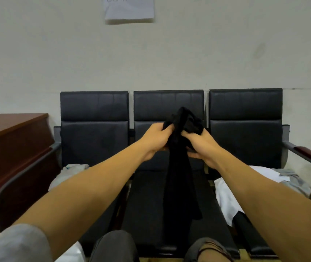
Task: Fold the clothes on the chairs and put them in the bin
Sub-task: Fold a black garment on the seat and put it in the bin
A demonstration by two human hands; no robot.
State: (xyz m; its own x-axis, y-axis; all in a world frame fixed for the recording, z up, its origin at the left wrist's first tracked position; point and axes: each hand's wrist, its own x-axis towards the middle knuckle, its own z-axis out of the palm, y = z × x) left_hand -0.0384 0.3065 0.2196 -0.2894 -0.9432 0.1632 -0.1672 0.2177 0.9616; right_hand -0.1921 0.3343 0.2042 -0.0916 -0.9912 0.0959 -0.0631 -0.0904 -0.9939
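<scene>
Black garment (179,167): being held up in front of the middle chair (168,106), bunched at the top between both hands, its long dark length hanging straight down over the middle seat. The lower end is reaching down toward the front part of that seat; whether it is touching the cushion cannot be told against the black upholstery.

Left hand (157,138): fingers curling round the left side of the bunched top, gripping the cloth.

Right hand (201,146): fingers curling into the right side of the bunch, thumb lying underneath, gripping the same cloth. The two hands are sitting close together, with only the cloth between them.

Row of three black padded chairs: standing side by side against a pale wall (169,59). Left chair (94,114) and right chair (245,110) are flanking the middle one.

White clothing (71,171): lying on the left seat, partly hidden behind the left forearm.

White cloth (226,195): lying on the right seat, with a grey garment (292,178) lying just beside it toward the armrest.

Armrest (309,156): dark red top on a grey metal bar, running along the outer side of the right chair.

Wooden desk (13,133): reddish brown, standing to the left of the row.

Paper sheet (129,8): hanging on the wall above the chairs; writing too blurred to read.

Grey sleeve (18,244): showing at the lower left, on the left upper arm.

Knees (117,244): showing at the bottom edge, in front of the middle seat.
</scene>
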